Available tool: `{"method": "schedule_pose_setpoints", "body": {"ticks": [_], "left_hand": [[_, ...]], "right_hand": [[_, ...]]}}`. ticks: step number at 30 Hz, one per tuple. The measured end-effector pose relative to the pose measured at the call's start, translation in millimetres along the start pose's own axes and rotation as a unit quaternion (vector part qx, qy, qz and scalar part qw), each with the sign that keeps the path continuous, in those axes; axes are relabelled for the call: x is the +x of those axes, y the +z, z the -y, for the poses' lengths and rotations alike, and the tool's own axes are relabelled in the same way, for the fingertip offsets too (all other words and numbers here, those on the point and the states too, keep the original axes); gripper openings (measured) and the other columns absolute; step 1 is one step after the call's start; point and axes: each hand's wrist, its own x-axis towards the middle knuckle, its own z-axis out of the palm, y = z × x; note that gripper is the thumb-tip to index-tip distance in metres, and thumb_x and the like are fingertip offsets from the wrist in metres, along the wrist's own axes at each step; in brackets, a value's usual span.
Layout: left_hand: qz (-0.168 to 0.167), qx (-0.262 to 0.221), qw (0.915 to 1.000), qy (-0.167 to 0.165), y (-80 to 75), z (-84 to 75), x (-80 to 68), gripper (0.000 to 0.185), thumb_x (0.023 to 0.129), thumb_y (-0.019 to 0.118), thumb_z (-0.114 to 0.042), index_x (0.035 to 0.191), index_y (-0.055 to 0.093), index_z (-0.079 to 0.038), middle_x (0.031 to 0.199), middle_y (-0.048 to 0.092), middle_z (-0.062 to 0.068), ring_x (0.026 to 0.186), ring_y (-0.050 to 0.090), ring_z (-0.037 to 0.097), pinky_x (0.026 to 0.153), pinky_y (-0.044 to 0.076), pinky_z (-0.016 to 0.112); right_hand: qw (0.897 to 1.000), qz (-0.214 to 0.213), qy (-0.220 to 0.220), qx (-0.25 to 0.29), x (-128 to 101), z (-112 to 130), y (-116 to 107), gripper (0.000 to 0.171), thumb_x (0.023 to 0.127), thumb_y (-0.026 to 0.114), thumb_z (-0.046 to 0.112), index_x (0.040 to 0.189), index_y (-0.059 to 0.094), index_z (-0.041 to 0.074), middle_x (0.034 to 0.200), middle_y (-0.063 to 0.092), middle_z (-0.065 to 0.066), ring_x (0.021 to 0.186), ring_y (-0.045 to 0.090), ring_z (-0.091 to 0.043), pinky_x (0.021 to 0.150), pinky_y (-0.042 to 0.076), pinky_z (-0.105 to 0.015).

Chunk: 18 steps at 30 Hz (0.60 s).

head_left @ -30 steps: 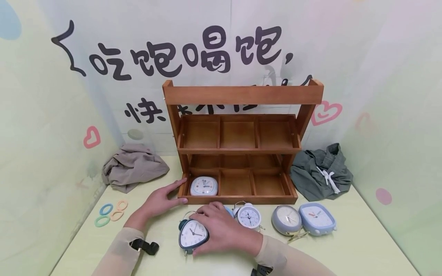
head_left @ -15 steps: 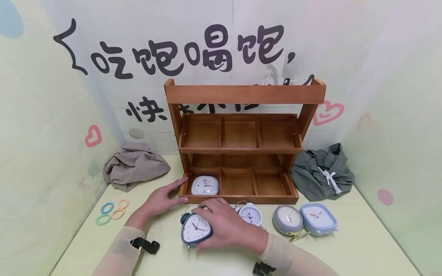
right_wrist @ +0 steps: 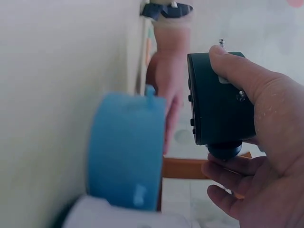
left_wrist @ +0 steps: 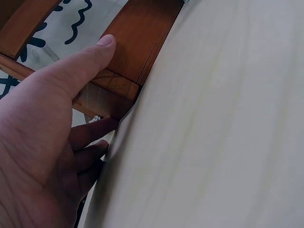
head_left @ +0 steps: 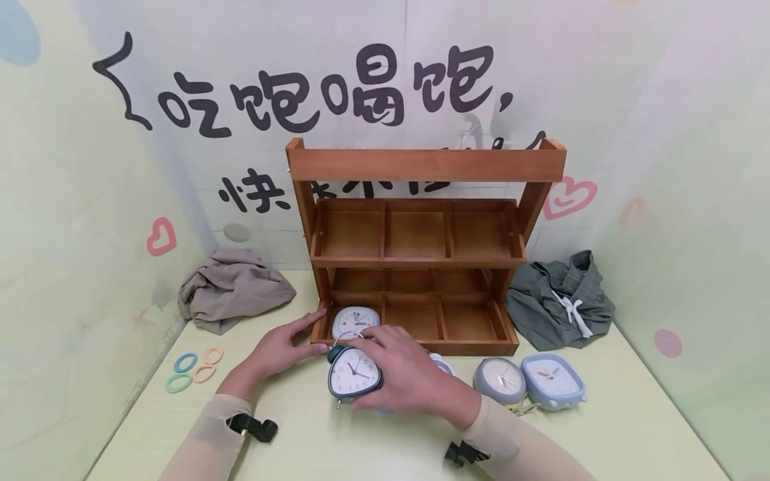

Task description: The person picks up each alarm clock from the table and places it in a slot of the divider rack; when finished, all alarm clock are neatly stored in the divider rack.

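Note:
A dark green alarm clock with a rounded triangular white face is gripped by my right hand, in front of the rack's lower tray. In the right wrist view the clock shows its dark side, with the thumb on it and a bell at its end. My left hand holds the left front corner of the brown wooden rack; in the left wrist view its thumb lies on the front board and its fingers at the side. A white clock sits in the lower left compartment.
Behind my right hand, a white clock is mostly hidden; a blue clock shows in the right wrist view. Further right are a round grey clock and a blue square one. Coloured rings and cloths lie around.
My right hand has carried the dark green clock up, rightward and nearer the rack, now overlapping the front of the lower tray. The left hand has stayed at the rack's corner.

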Motion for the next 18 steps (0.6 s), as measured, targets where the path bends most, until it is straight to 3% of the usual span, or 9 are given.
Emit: {"method": "schedule_pose_setpoints", "body": {"ticks": [10,18], "left_hand": [[-0.002,0.001,1.0000,0.001,1.6,3.2,-3.5,0.088,0.090,0.082,-0.075,0.167,0.051,-0.047,0.169,0.052,0.015,0.154,0.049,0.048,0.123,0.039,0.070],[-0.003,0.000,1.0000,0.003,1.2,1.9,-0.4,0.088,0.090,0.081,-0.076,0.167,0.050,-0.047,0.169,0.052,0.015,0.154,0.048,0.047,0.123,0.039,0.071]], "right_hand": [[0.999,-0.015,0.044,0.009,2,-23,-25,0.102,0.076,0.099,0.064,0.159,0.061,0.019,0.156,0.058,-0.010,0.142,0.055,-0.031,0.117,0.050,-0.057],[0.998,0.000,0.049,-0.036,2,-52,-46,0.101,0.078,0.099,0.062,0.159,0.060,0.016,0.154,0.058,-0.012,0.140,0.055,-0.032,0.115,0.052,-0.058]]}}
